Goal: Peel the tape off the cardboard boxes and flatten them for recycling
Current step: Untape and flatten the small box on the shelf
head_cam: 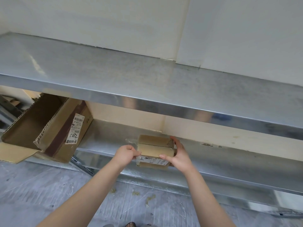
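Observation:
A small brown cardboard box [155, 145] with a white shipping label on its near side sits at the front edge of the lower steel shelf [229, 159]. My right hand [177, 155] grips its right end, thumb on the near top edge and fingers round the far side. My left hand [126, 154] pinches a strip of clear tape [131, 141] at the box's left end; the loose tape sticks out to the left.
A large open cardboard box [49, 126] with brown tape and a label lies tilted at the left of the lower shelf. The upper steel shelf [131, 76] overhangs the work spot. Small tape scraps [150, 198] lie on the grey floor below.

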A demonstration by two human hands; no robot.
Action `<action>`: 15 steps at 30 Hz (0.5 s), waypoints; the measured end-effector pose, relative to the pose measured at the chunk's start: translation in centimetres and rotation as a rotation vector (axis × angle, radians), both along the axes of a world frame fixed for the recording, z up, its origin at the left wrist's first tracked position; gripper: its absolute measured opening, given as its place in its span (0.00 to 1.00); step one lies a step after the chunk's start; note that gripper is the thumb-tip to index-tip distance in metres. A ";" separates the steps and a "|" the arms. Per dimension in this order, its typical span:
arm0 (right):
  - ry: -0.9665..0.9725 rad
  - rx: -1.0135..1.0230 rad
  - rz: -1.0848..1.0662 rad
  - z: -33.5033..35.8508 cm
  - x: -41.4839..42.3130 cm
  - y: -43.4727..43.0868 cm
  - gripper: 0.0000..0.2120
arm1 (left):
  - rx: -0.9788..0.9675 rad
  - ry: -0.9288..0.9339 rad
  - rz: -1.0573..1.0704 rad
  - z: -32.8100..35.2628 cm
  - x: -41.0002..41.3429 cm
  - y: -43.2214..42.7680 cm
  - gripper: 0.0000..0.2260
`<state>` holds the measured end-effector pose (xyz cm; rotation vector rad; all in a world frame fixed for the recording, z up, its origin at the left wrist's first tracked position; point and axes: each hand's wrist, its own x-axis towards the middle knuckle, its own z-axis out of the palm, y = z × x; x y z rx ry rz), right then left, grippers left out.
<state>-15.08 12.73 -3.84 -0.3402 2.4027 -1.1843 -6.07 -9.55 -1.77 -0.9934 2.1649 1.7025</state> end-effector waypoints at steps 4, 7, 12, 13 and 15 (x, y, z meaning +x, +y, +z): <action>0.005 -0.015 -0.029 -0.1 0.2 -0.5 0.46 | 0.064 0.042 -0.014 0.8 -0.2 -0.1 0.12; 0.006 -0.028 -0.037 0.1 0.1 -0.8 0.45 | -0.290 0.183 -0.131 0.7 0.1 -0.1 0.12; -0.012 -0.006 -0.026 0.2 -0.1 -0.8 0.46 | -0.555 0.414 -0.142 0.6 -0.4 -0.5 0.07; -0.019 -0.004 -0.027 0.2 -0.2 -0.8 0.46 | -0.549 0.411 -0.117 0.5 -0.8 -0.6 0.07; -0.033 -0.010 -0.029 0.3 -0.2 -0.9 0.46 | -0.540 0.397 -0.075 0.1 -1.5 -0.9 0.07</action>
